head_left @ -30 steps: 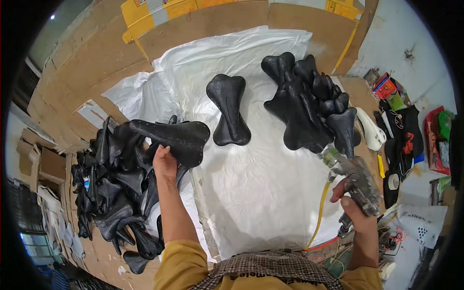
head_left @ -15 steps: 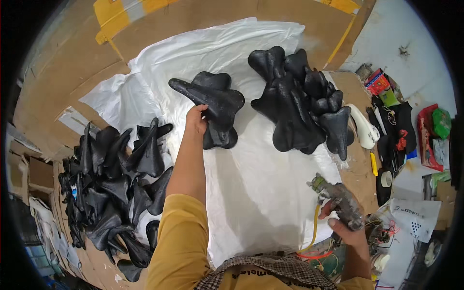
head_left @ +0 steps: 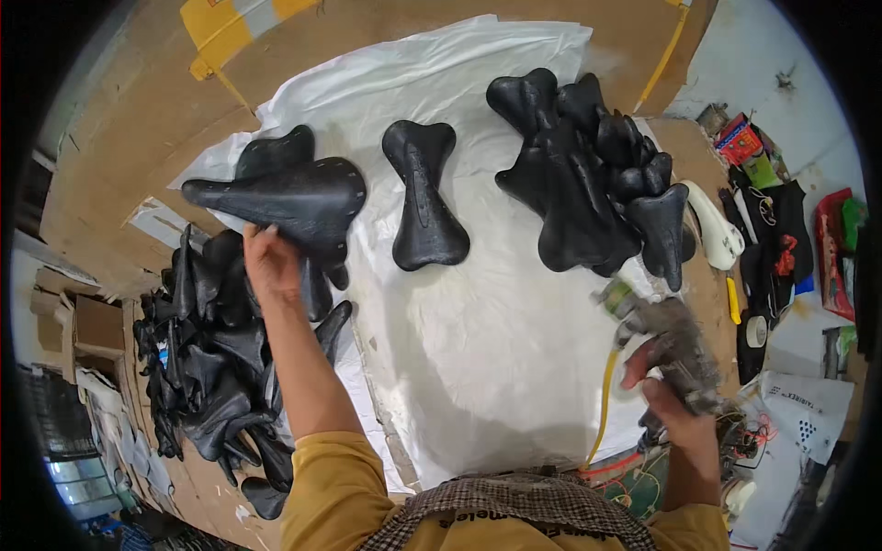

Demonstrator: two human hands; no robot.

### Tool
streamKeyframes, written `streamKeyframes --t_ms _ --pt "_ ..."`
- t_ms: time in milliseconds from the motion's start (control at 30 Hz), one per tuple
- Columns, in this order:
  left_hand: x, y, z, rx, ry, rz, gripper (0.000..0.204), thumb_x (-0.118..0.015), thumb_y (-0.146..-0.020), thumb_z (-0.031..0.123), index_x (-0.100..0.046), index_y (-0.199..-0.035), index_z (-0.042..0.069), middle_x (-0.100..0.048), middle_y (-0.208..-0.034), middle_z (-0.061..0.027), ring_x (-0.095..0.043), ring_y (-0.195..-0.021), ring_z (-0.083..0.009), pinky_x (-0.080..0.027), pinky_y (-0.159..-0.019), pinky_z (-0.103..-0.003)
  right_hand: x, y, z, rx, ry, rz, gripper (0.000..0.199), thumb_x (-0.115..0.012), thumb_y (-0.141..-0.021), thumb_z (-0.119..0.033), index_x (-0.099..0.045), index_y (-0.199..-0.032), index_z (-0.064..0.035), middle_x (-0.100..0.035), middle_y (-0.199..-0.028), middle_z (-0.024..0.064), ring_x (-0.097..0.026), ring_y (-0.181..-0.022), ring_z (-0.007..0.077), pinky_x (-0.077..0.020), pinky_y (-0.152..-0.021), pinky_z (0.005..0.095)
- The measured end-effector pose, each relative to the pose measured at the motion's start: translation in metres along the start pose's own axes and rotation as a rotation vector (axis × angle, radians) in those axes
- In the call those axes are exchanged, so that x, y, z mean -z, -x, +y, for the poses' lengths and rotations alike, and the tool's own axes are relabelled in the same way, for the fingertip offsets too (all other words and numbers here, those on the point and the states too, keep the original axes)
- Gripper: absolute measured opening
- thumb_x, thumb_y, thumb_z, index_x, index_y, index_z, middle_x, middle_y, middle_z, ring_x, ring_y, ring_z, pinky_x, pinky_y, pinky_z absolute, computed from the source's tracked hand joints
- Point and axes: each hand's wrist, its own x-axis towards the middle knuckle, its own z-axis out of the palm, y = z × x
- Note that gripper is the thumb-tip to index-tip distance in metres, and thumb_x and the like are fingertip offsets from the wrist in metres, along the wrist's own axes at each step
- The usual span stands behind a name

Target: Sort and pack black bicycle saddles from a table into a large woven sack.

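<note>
Leftward since the last frame: from our head view, our left hand [head_left: 273,268] grips a black saddle [head_left: 294,200] at far left, beside the pile [head_left: 220,399]; at right, our right hand [head_left: 682,415] clutches a gun-shaped tool [head_left: 678,338].

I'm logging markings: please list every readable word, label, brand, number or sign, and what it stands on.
White package: dark lettering above a dot pattern; wording withheld.
Yellow cloth at the chest: dark lettering, partly hidden; wording withheld.
Red packet: markings too small to read.
No other text is readable.
</note>
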Motion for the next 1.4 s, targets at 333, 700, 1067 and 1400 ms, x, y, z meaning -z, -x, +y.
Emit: streamKeyframes --t_ms 333,700,1067,1400 --pt "0.04 -0.016 -0.089 0.349 0.158 -0.148 0.055 -0.05 -0.066 -0.005 -0.046 -0.12 -0.001 -0.053 -0.119 -0.0121 -0.048 -0.114 -0.0258 -0.033 -0.101 -0.036 0.002 0.014 0.053 -0.267 0.002 -0.222 0.057 -0.066 -0.075 0.0 -0.042 -0.126 0.0032 -0.058 -0.086 0.001 -0.052 -0.077 0.0063 -0.0441 -0.069 0.0223" --pt "-0.016 -0.03 -0.164 0.665 -0.664 -0.403 0.047 -0.071 -0.065 0.006 -0.054 -0.108 -0.002 -0.06 -0.102 -0.0073 -0.054 -0.096 -0.0178 -0.037 -0.092 -0.029 0.016 0.017 0.049 -0.204 0.053 -0.146 0.062 -0.069 -0.073 0.0 -0.04 -0.127 0.0021 -0.058 -0.088 0.0038 -0.055 -0.082 0.0094 -0.0456 -0.074 0.0243" --pt "0.054 0.06 -0.058 0.231 -0.092 0.123 0.057 -0.062 -0.068 0.001 -0.043 -0.121 0.001 -0.051 -0.119 -0.0103 -0.048 -0.112 -0.0249 -0.033 -0.101 -0.037 0.013 0.009 0.045 -0.205 0.073 -0.148 0.057 -0.067 -0.074 0.0 -0.042 -0.125 0.004 -0.058 -0.085 0.0025 -0.054 -0.078 0.009 -0.0453 -0.071 0.0233" --pt "0.095 0.027 -0.05 0.229 -0.006 0.169 0.047 -0.065 -0.07 0.01 -0.052 -0.115 0.003 -0.055 -0.116 -0.0105 -0.05 -0.111 -0.0275 -0.036 -0.098 -0.042 0.005 -0.016 0.028 -0.087 0.066 -0.1 0.055 -0.065 -0.075 -0.003 -0.042 -0.125 0.0049 -0.058 -0.084 0.0053 -0.057 -0.075 0.0117 -0.0473 -0.068 0.0258"
